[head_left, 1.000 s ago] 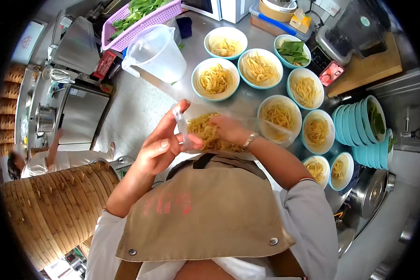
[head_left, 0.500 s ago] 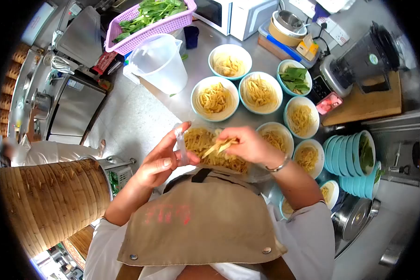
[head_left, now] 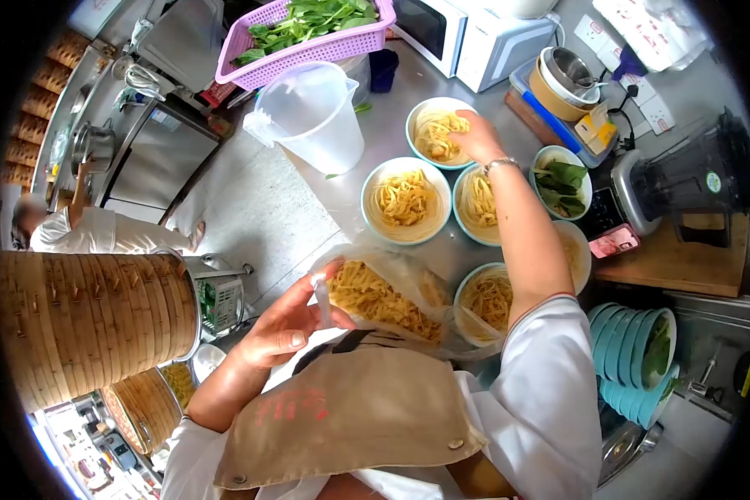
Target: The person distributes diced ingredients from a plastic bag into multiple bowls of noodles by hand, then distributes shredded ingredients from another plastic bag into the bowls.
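Observation:
My right hand reaches over the farthest blue-rimmed bowl, its fingers closed on yellow strips at the bowl's right side. The fingertips are partly hidden. Close to my apron, my left hand pinches the gathered edge of a clear plastic bag. Inside that bag lies a heap of yellow, shredded strips. Another bowl, in front of the farthest one, holds pale noodles topped with strips. My right forearm partly covers a third bowl.
A clear plastic jug and a pink basket of greens stand at the back left. Leaves fill a bowl on the right, near a blender and stacked bowls. Bamboo steamers rise at left. Another person stands beyond.
My right hand has moved from the plastic bag out to the farthest bowl, carrying strips. My left hand keeps its pinch on the bag. The camera view has shifted.

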{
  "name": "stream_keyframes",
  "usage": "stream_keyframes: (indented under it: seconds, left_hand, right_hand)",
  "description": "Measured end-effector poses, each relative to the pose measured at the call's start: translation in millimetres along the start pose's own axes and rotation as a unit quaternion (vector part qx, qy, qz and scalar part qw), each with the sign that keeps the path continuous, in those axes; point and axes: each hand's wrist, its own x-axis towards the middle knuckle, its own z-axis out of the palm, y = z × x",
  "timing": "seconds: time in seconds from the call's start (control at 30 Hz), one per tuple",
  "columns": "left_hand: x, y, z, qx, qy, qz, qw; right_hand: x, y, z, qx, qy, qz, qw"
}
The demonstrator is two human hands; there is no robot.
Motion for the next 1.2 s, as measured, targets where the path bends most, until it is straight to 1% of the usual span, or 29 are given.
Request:
stream_keyframes:
  seconds: [0.03, 0.1, 0.17, 0.2, 0.23, 0.27, 0.3, 0.33, 0.37, 0.4, 0.43, 0.47, 0.5, 0.53, 0.6, 0.63, 0.73, 0.77, 0.87, 0.9, 1.0, 1.1, 1.2]
  left_hand:
    - [-0.8, -0.4, 1.1, 0.002, 0.011, 0.000, 1.000]
    - [-4.3, -0.4, 2.0, 0.007, 0.029, -0.001, 1.000]
    - [-5.7, -0.9, 2.1, 0.008, 0.031, 0.007, 0.999]
    - [-8.0, -1.0, 2.4, 0.009, 0.027, 0.008, 1.000]
    - [-9.6, -0.2, 2.3, 0.012, 0.022, 0.000, 1.000]
    - [-10.0, 1.0, 1.7, 0.015, 0.012, -0.011, 1.000]
    - [-10.9, 2.1, 1.1, 0.029, 0.001, -0.024, 0.999]
    - [-13.4, 1.3, 1.2, 0.033, -0.007, -0.023, 0.999]
    - [-15.2, 2.0, 0.7, 0.033, -0.035, -0.031, 0.998]
    - [-14.0, 1.8, 0.9, 0.034, -0.063, -0.036, 0.997]
    - [-18.3, 1.8, 4.5, 0.038, -0.066, -0.036, 0.996]
    - [-21.8, 2.7, 6.2, 0.037, -0.094, -0.045, 0.994]
    - [-25.8, 4.6, 9.4, 0.042, -0.123, -0.054, 0.990]
    - [-31.0, 7.8, 11.8, 0.048, -0.148, -0.062, 0.986]
    - [-41.3, 11.0, 19.8, 0.026, -0.168, -0.056, 0.984]
    - [-42.9, 12.0, 21.9, 0.012, -0.179, -0.055, 0.982]
    - [-54.2, 17.9, 13.7, 0.008, -0.221, -0.059, 0.973]
    - [-59.7, 21.8, 15.4, 0.006, -0.228, -0.069, 0.971]
    - [-69.5, 21.3, 16.6, -0.037, -0.254, -0.080, 0.963]
    - [-72.6, 20.4, 17.9, -0.042, -0.263, -0.085, 0.960]
    - [-82.0, 14.5, 23.5, -0.027, -0.297, -0.105, 0.949]
    - [-90.3, 11.2, 31.8, -0.007, -0.315, -0.111, 0.943]
    - [-99.1, 6.7, 41.5, 0.004, -0.315, -0.108, 0.943]
  right_hand:
    - [0.3, 6.7, 1.6, 0.065, 0.012, 0.021, 0.998]
    - [-23.2, -13.9, -18.5, 0.200, 0.028, -0.027, 0.979]
    - [-80.3, -63.6, -55.9, 0.394, -0.045, -0.027, 0.918]
    - [-118.3, -93.5, -73.0, 0.444, -0.100, -0.044, 0.889]
    - [-155.7, -117.1, -76.6, 0.512, -0.150, -0.077, 0.842]
    - [-190.6, -139.6, -77.6, 0.530, -0.211, -0.092, 0.816]
    - [-219.1, -154.3, -71.7, 0.456, -0.287, -0.074, 0.839]
    - [-240.7, -165.8, -55.9, 0.373, -0.309, -0.114, 0.867]
    - [-254.6, -168.8, -34.2, 0.219, -0.301, -0.186, 0.909]
    - [-265.4, -159.3, 3.7, 0.162, -0.339, -0.130, 0.917]
    - [-275.6, -159.6, 20.4, 0.102, -0.336, -0.074, 0.933]
    - [-288.2, -152.4, 49.3, 0.081, -0.231, -0.113, 0.963]
    - [-300.3, -143.1, 83.2, 0.056, -0.127, -0.155, 0.978]
    - [-309.0, -142.7, 102.5, 0.030, -0.023, -0.197, 0.980]
    - [-315.2, -162.0, 100.4, 0.000, -0.102, -0.130, 0.986]
    - [-316.7, -167.8, 99.0, -0.013, -0.142, -0.092, 0.985]
    - [-333.7, -170.4, 112.2, -0.011, -0.157, -0.067, 0.985]
    - [-341.9, -175.6, 107.0, -0.002, -0.123, -0.077, 0.989]
    - [-362.4, -199.4, 76.3, 0.071, -0.079, -0.036, 0.994]
    - [-365.6, -197.3, 84.3, 0.085, -0.007, -0.088, 0.992]
    - [-386.9, -204.0, 83.7, 0.078, -0.029, -0.028, 0.996]
    - [-408.8, -211.1, 75.4, 0.087, 0.078, -0.062, 0.991]
    - [-417.0, -204.7, 60.2, 0.156, 0.072, -0.024, 0.985]
